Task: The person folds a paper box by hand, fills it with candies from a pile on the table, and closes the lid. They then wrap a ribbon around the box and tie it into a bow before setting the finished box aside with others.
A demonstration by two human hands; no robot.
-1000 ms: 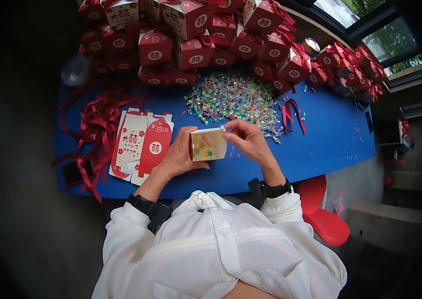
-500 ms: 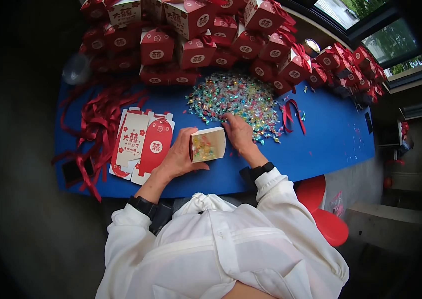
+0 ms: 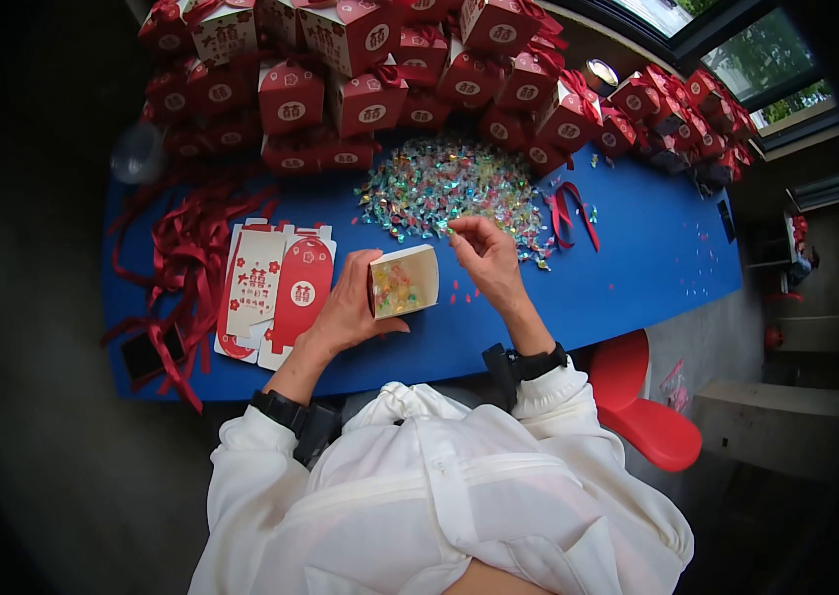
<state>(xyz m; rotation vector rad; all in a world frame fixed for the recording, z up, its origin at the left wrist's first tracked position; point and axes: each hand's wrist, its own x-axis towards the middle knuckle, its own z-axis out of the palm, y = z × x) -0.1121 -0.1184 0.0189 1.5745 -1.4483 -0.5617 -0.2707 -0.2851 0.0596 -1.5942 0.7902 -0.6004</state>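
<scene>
My left hand (image 3: 348,302) is wrapped round the side of an open box (image 3: 406,284), whose mouth faces up and shows colourful wrapped candies lying inside. To the right of the box, my right hand (image 3: 486,255) is at the near edge of the candy pile (image 3: 454,188). Its thumb and forefinger are drawn together in a pinch at a small shiny piece, probably a candy. Left of my left hand lie flat, unfolded red and white box blanks (image 3: 302,290).
Stacked red boxes with ribbons (image 3: 291,97) line the table's far side. Loose red ribbons (image 3: 191,248) cover the left of the blue table (image 3: 638,253); another ribbon (image 3: 560,216) lies right of the pile. A red chair (image 3: 650,421) stands at the near right.
My right hand has moved slightly right and turned, with its thumb and forefinger now showing in a pinch. The view has shifted a little; my left hand still holds the box.
</scene>
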